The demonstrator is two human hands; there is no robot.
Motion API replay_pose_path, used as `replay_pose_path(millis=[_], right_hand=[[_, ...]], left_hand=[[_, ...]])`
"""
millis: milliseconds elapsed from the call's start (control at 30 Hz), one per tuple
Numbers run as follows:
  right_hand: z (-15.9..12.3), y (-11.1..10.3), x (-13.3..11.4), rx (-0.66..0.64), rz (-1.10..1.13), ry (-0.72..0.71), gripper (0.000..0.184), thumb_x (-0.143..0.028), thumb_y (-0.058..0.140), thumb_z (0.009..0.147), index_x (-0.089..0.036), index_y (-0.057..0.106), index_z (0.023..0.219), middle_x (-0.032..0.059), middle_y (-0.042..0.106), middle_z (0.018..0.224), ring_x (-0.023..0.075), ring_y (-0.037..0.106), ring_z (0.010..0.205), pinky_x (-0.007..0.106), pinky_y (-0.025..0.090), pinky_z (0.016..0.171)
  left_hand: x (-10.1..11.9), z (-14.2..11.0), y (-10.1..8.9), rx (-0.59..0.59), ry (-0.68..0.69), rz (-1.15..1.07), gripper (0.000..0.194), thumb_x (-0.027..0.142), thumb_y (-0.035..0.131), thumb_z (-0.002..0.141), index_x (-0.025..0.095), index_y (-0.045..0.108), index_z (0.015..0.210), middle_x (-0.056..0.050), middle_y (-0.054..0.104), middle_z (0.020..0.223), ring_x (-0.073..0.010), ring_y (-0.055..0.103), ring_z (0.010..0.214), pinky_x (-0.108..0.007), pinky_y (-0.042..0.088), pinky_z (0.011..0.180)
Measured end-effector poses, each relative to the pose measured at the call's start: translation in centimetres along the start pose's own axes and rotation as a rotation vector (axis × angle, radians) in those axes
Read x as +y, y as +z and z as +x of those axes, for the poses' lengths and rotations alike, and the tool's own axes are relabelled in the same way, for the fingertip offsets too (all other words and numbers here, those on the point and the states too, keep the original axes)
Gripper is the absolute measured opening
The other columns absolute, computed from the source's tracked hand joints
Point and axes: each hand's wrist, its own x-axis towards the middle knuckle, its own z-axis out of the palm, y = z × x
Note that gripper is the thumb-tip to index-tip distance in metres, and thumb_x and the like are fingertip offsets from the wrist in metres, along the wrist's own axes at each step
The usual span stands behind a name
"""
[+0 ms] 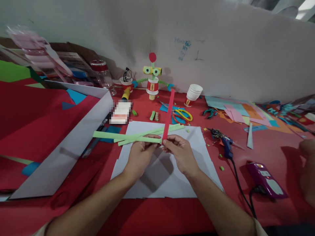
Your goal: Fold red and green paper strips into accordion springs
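My left hand (141, 154) pinches the near end of a light green paper strip (137, 139) that runs off to the left. My right hand (178, 150) pinches the lower end of a red paper strip (169, 114) that stands up and away from me. The two strip ends meet between my fingertips, crossed at about a right angle. Two more green strips (157, 131) lie under them on a white sheet (162, 177) spread over the red table (147, 216).
A paper-cup robot figure (152, 80) stands at the wall, beside stacked paper cups (193, 94). Yellow-handled scissors (182, 114), a blue glue gun (226, 144) with cord, a purple device (267, 180) and coloured paper scraps (246, 113) lie right. A large white board (64, 147) lies left. Another person's hand (307, 170) shows at the right edge.
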Motion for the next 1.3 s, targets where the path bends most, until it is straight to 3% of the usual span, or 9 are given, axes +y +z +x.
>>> replay_pose_path(millis=[233, 400, 533, 833, 967, 1067, 1300], right_hand=[[-0.1, 0.0, -0.1, -0.027, 0.035, 0.029, 0.015, -0.029, 0.072, 0.067, -0.017, 0.068, 0.075, -0.0007, 0.066, 0.064, 0.0095, 0.058, 0.056, 0.023, 0.049, 0.058], [-0.2, 0.3, 0.2, -0.013, 0.022, -0.009, 0.016, -0.028, 0.074, 0.065, -0.017, 0.07, 0.075, -0.0001, 0.067, 0.063, 0.0116, 0.059, 0.055, 0.024, 0.048, 0.054], [-0.3, 0.3, 0.6, -0.016, 0.014, -0.06, 0.018, -0.026, 0.076, 0.062, -0.018, 0.072, 0.079, 0.0004, 0.069, 0.064, 0.0125, 0.06, 0.055, 0.025, 0.05, 0.056], [-0.6, 0.2, 0.8, -0.036, -0.143, -0.133, 0.02, -0.028, 0.064, 0.076, -0.022, 0.073, 0.094, 0.0007, 0.069, 0.071, 0.0155, 0.064, 0.066, 0.03, 0.053, 0.067], [-0.8, 0.3, 0.6, -0.091, -0.141, -0.151, 0.023, -0.026, 0.066, 0.075, -0.022, 0.072, 0.097, 0.0025, 0.07, 0.083, 0.0175, 0.064, 0.074, 0.032, 0.053, 0.072], [-0.8, 0.4, 0.4, -0.114, -0.111, -0.107, 0.022, -0.028, 0.064, 0.077, -0.02, 0.072, 0.096, 0.0037, 0.071, 0.082, 0.0175, 0.063, 0.074, 0.031, 0.053, 0.07], [-0.3, 0.7, 0.2, -0.009, 0.08, 0.024, 0.023, -0.036, 0.068, 0.073, -0.014, 0.071, 0.077, 0.0031, 0.067, 0.063, 0.0144, 0.061, 0.059, 0.029, 0.05, 0.064]], left_hand=[[-0.3, 0.2, -0.4, 0.034, -0.16, -0.138, 0.022, 0.02, 0.076, 0.059, 0.016, 0.07, 0.079, -0.002, 0.069, 0.074, -0.013, 0.06, 0.067, -0.027, 0.047, 0.07], [-0.1, 0.2, -0.5, 0.033, -0.205, -0.114, 0.025, 0.022, 0.08, 0.056, 0.014, 0.07, 0.078, -0.002, 0.068, 0.07, -0.0121, 0.059, 0.063, -0.027, 0.046, 0.066], [0.0, 0.4, -0.4, 0.035, -0.188, -0.08, 0.027, 0.024, 0.08, 0.056, 0.013, 0.07, 0.079, -0.005, 0.07, 0.073, -0.0137, 0.061, 0.065, -0.028, 0.047, 0.066], [-0.2, 0.7, -0.6, 0.032, -0.144, -0.064, 0.024, 0.025, 0.079, 0.059, 0.013, 0.07, 0.077, -0.004, 0.07, 0.069, -0.0134, 0.061, 0.063, -0.027, 0.048, 0.064], [-0.1, 0.6, -0.5, 0.062, -0.129, -0.085, 0.022, 0.025, 0.079, 0.059, 0.014, 0.07, 0.076, -0.003, 0.07, 0.068, -0.0136, 0.061, 0.062, -0.028, 0.049, 0.065], [-0.1, 0.5, -0.4, 0.093, -0.14, -0.101, 0.024, 0.025, 0.079, 0.059, 0.015, 0.069, 0.079, -0.003, 0.07, 0.071, -0.0141, 0.062, 0.066, -0.029, 0.049, 0.068], [-0.1, 0.6, -0.4, 0.068, -0.154, -0.117, 0.029, 0.026, 0.077, 0.063, 0.015, 0.07, 0.089, -0.004, 0.069, 0.077, -0.0123, 0.058, 0.065, -0.025, 0.045, 0.064]])
